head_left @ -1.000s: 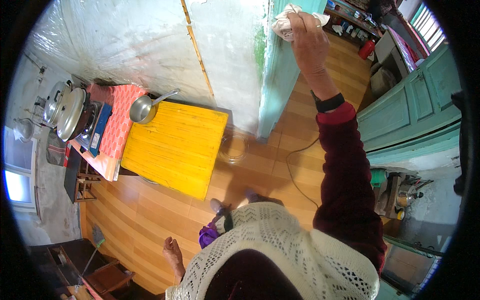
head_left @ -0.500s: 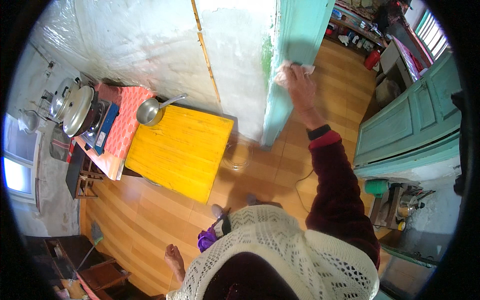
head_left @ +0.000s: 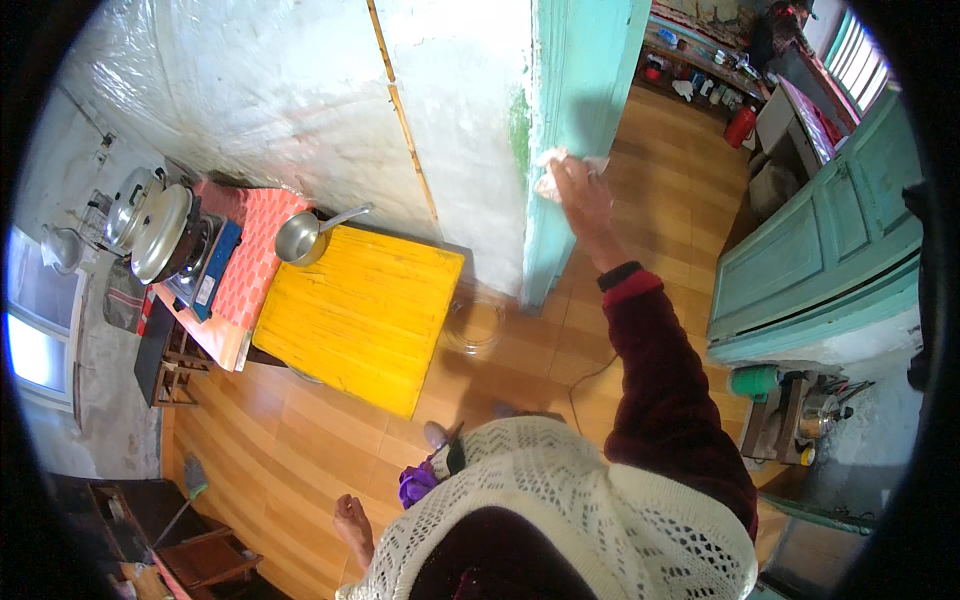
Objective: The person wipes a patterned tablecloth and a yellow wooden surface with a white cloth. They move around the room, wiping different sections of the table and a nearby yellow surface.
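My right hand [head_left: 583,197] is closed on a crumpled whitish cloth [head_left: 549,182], pressing it against the pale turquoise door frame [head_left: 575,120] at the end of the white wall. The right arm, in a dark red sleeve, reaches forward. Low on the left, beside my body, hangs my left hand [head_left: 352,524]. Its fingers are loosely curled, and nothing shows in them. A purple bundle [head_left: 416,484] sits at the waist of my cream knitted top [head_left: 530,450].
Left of the frame stands a yellow board-topped table [head_left: 360,310]. A metal saucepan [head_left: 299,239] rests at its far-left corner. Beyond are a blue gas stove [head_left: 220,255] and a large lidded pot [head_left: 163,232]. To the right is a turquoise cabinet [head_left: 820,240]; a cord [head_left: 590,380] lies on the floor.
My right hand has slid a little down the door frame with the cloth. The whole view has shifted slightly. My left hand still hangs at my side.
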Tool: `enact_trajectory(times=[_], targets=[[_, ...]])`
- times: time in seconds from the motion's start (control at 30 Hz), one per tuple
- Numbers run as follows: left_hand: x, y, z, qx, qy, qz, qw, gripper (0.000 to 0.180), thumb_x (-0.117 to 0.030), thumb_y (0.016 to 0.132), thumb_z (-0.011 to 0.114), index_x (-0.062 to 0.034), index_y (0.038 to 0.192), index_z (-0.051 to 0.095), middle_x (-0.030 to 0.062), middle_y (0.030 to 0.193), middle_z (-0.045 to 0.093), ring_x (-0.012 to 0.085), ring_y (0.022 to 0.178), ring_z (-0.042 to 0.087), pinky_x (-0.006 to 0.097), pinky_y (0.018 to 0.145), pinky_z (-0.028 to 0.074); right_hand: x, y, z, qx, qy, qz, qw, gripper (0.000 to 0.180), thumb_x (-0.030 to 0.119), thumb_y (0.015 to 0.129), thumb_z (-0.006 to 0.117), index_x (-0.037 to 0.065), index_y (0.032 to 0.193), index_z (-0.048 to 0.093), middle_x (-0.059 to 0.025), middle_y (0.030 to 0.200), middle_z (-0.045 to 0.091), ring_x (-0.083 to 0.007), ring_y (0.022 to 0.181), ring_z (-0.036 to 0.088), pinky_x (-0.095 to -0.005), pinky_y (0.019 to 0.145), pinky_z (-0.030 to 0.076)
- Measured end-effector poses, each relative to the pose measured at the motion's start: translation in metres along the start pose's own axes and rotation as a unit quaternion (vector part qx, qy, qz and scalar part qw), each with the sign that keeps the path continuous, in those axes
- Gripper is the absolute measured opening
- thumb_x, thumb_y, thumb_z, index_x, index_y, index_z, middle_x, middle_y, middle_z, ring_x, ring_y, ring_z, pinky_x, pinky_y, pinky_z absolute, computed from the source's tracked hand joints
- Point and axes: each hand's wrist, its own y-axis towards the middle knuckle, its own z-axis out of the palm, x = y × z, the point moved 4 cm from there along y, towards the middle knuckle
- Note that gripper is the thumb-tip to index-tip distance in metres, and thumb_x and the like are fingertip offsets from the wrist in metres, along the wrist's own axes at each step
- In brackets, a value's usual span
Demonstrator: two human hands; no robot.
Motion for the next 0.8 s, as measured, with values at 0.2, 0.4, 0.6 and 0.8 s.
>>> enact_trajectory(times=[0.2, 0.4, 0.6, 0.8], targets=[[0.025, -0.006, 0.024, -0.036, -0.18, -0.006, 0.983, 0.019, -0.011, 0.087, 0.062, 0.0051, 0.098, 0.06, 0.015, 0.085, 0.064, 0.0209, 0.075, 0.062, 0.032, 0.065, 0.05, -0.004, 0.021, -0.018, 0.01, 0.002, -0.007, 1.0, 0.025, 0.007, 0.077, 0.06, 0.009, 0.102, 0.062, -0.0035, 0.092, 0.055, -0.022, 0.076, 0.059, -0.0342, 0.063, 0.051], [0.081, 0.013, 0.061, -0.046, -0.192, 0.036, 0.98, 0.017, 0.009, 0.082, 0.059, -0.0002, 0.096, 0.059, -0.0002, 0.07, 0.054, 0.0106, 0.064, 0.051, 0.024, 0.055, 0.042, -0.028, 0.115, -0.067, -0.111, -0.048, -0.039, 0.992, 0.033, 0.007, 0.076, 0.061, 0.009, 0.109, 0.057, -0.0051, 0.096, 0.056, -0.0208, 0.083, 0.059, -0.0321, 0.063, 0.05], [0.138, 0.015, 0.1, -0.05, -0.105, 0.083, 0.99, 0.003, -0.006, 0.085, 0.059, -0.0031, 0.087, 0.059, 0.0017, 0.064, 0.051, 0.0143, 0.057, 0.048, 0.026, 0.051, 0.04, -0.015, 0.056, -0.033, -0.072, -0.071, -0.087, 0.991, 0.026, 0.008, 0.078, 0.057, 0.007, 0.104, 0.058, -0.0064, 0.09, 0.056, -0.0209, 0.082, 0.06, -0.0318, 0.067, 0.051], [0.158, 0.047, 0.127, 0.066, -0.401, -0.114, 0.907, 0.017, -0.017, 0.09, 0.055, -0.0034, 0.099, 0.06, 0.0083, 0.083, 0.062, 0.0197, 0.078, 0.059, 0.03, 0.067, 0.05, 0.012, -0.068, 0.054, 0.254, -0.014, 0.006, 0.967, 0.011, 0.012, 0.076, 0.058, 0.009, 0.084, 0.064, -0.0053, 0.087, 0.055, -0.0236, 0.077, 0.057, -0.036, 0.064, 0.05]])
